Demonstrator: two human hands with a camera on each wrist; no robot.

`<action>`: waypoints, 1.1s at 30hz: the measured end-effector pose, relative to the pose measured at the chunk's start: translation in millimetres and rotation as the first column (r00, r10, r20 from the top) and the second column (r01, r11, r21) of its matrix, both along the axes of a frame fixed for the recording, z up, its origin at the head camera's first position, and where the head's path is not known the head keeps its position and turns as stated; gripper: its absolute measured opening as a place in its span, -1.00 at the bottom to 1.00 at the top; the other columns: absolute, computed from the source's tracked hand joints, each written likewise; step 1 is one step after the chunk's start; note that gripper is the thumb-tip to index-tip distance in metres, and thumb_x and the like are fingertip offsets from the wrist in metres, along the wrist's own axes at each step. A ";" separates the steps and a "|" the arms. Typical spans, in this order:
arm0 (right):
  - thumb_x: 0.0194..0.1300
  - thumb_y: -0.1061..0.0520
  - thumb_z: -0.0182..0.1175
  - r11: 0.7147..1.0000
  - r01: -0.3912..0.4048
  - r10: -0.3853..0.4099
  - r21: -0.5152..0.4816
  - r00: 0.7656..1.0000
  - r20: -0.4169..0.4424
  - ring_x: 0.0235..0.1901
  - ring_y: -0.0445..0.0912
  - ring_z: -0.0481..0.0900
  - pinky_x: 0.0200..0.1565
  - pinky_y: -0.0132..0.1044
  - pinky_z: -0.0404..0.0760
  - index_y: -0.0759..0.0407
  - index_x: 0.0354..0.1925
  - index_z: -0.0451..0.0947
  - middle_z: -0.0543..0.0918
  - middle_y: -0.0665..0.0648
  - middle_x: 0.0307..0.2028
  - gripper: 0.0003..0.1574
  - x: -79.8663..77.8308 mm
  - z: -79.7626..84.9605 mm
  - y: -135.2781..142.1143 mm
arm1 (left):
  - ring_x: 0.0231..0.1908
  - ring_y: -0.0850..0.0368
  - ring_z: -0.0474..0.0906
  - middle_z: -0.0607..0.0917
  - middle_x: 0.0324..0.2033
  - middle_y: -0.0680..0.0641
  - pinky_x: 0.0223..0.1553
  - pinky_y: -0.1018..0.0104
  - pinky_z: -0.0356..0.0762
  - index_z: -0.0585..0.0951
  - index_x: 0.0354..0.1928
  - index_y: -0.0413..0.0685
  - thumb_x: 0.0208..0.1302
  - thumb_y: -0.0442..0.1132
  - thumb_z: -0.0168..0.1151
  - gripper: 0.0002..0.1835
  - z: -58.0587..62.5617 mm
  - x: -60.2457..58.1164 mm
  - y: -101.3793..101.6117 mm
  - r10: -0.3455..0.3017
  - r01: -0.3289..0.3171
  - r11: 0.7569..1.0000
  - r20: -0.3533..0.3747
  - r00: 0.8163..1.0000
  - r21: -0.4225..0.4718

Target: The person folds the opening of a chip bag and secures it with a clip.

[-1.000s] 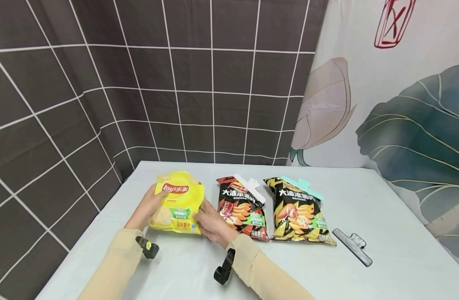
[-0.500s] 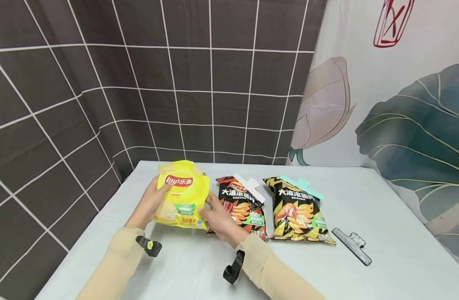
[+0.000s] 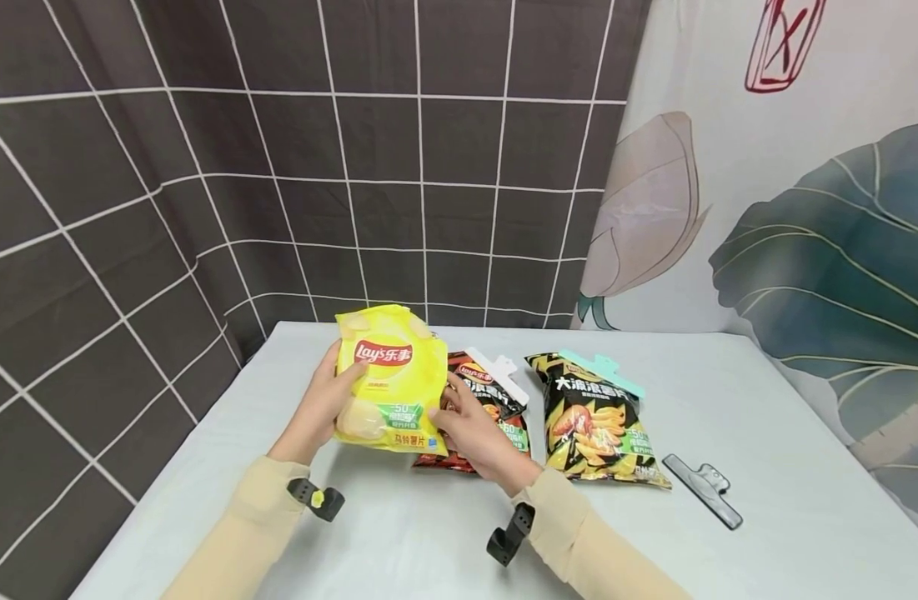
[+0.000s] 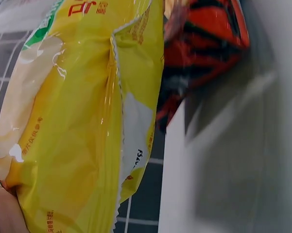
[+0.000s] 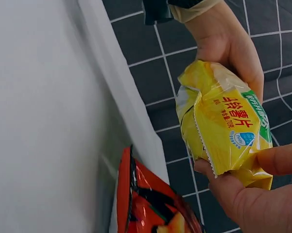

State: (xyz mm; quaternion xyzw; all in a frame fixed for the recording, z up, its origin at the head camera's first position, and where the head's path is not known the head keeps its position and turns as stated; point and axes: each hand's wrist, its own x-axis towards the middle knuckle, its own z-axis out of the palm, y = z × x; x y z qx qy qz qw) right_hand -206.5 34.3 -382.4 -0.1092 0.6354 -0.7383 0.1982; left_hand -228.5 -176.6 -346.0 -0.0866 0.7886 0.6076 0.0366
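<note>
- Through the head view I observe a yellow, glossy, pillow-shaped plastic chip bag (image 3: 389,379) with a red label, held between the two hands above the table, its printed face toward the head camera.
- Left hand (image 3: 325,408): pinches the bag's left side, thumb across the front; the fingers behind it are hidden from me.
- Right hand (image 3: 477,429): pinches the bag's lower right edge; my right wrist view shows thumb and finger closing on a bottom corner.
- My left wrist view shows a jagged seam along the bag's bottom end.
- Behind the right hand I note a red-and-black, glossy plastic chip bag (image 3: 504,410), partly covered by that hand and the yellow bag. A white, long-barred clip (image 3: 499,375) lies across its upper right corner. I cannot tell whether the hand touches this bag.
- To the right of the right hand lies a black-and-yellow, glossy plastic chip bag (image 3: 595,425), with a mint-green, long-barred clip (image 3: 599,372) along its top edge.
- Farther right of both hands, just beside that bag's lower corner, rests a grey, shiny, long-barred clip (image 3: 704,490).
- Beneath the hands extends a pale, cloth-covered table (image 3: 421,542); beyond them hangs a dark, white-gridded cloth (image 3: 383,142).
</note>
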 end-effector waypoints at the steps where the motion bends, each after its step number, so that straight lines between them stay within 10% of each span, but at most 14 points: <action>1: 0.43 0.27 -0.10 1.000 0.001 -0.001 0.011 1.000 -0.005 0.04 0.01 0.58 0.00 -0.15 0.63 -0.02 0.52 -0.27 0.16 0.19 0.42 -0.13 0.4 0.5 4.3 | 0.06 0.05 0.47 0.38 0.26 -0.14 -0.12 0.43 0.46 -0.17 0.53 0.28 0.48 -0.10 -0.10 -0.29 0.1 0.3 3.4 -0.002 0.002 1.000 -0.004 1.000 0.011; 33: 0.28 0.25 0.16 0.976 0.073 -0.051 0.207 0.992 -0.113 0.21 0.09 0.39 -0.01 -0.11 0.62 0.01 0.47 -0.19 0.10 0.27 0.42 0.00 43.6 3.9 120.3 | 0.00 0.06 0.49 0.39 0.23 -0.14 -0.08 0.31 0.55 -0.09 0.51 0.22 0.37 -0.24 0.06 -0.21 -22.5 44.8 97.9 -0.120 0.163 0.951 -0.172 0.978 0.264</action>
